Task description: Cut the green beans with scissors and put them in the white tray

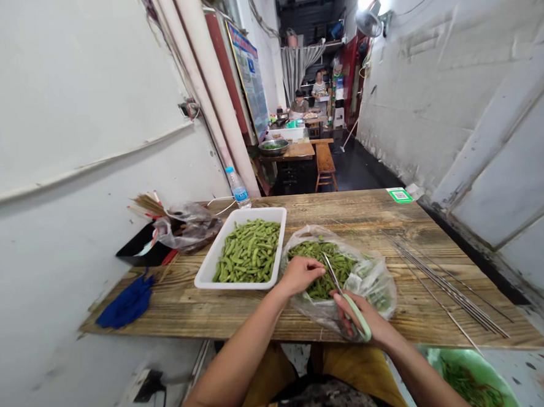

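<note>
Currently, the right hand (374, 321) is gripping scissors (358, 315) over the pods (318, 248) bagged on the desk (420, 219); whether the left hand (301, 274) is pinching one, I cannot tell. Its fingertips should be keeping clear of the blades (331, 269).

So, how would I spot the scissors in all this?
On the wooden table, find the clear plastic bag of green pods, right of the white tray. Over it, the right hand holds the scissors; pale green handles set them apart from the bare metal skewers.
</note>
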Action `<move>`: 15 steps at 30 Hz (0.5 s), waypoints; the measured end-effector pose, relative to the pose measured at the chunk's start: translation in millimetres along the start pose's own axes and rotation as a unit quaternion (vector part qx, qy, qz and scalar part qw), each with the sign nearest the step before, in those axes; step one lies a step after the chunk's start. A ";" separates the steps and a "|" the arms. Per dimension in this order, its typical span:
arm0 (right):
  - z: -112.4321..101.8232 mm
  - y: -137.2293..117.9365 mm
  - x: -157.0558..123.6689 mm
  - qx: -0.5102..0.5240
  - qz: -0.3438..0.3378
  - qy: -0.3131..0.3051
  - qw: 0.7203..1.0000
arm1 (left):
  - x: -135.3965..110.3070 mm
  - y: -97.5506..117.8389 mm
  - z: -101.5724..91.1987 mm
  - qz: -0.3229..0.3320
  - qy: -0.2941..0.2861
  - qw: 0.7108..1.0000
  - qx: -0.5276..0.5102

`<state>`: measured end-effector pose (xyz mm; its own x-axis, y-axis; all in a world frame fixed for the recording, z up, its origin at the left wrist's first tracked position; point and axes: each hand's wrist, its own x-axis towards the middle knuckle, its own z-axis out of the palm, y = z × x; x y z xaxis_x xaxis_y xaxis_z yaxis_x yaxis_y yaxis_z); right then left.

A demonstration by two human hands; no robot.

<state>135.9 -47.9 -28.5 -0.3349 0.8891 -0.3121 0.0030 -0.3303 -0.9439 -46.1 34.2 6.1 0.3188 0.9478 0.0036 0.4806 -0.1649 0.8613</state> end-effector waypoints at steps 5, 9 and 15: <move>3.5 -6.3 -3.2 -0.018 0.003 -0.002 1.000 | -2.2 4.0 1.4 -0.022 -0.016 0.999 -0.017; 8.6 -10.4 -5.2 -0.033 0.025 0.021 0.999 | -3.2 7.2 6.3 -0.070 -0.041 0.990 -0.116; 7.8 -6.9 -5.6 0.046 0.032 0.022 0.998 | -5.0 19.3 8.8 -0.125 0.031 0.933 -0.337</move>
<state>130.3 -53.1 -19.4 -0.2941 0.8782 -0.3771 -0.0647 -0.4120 -0.9089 -31.2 23.9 18.3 0.2087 0.9510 -0.2282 -0.0962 0.2522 0.9629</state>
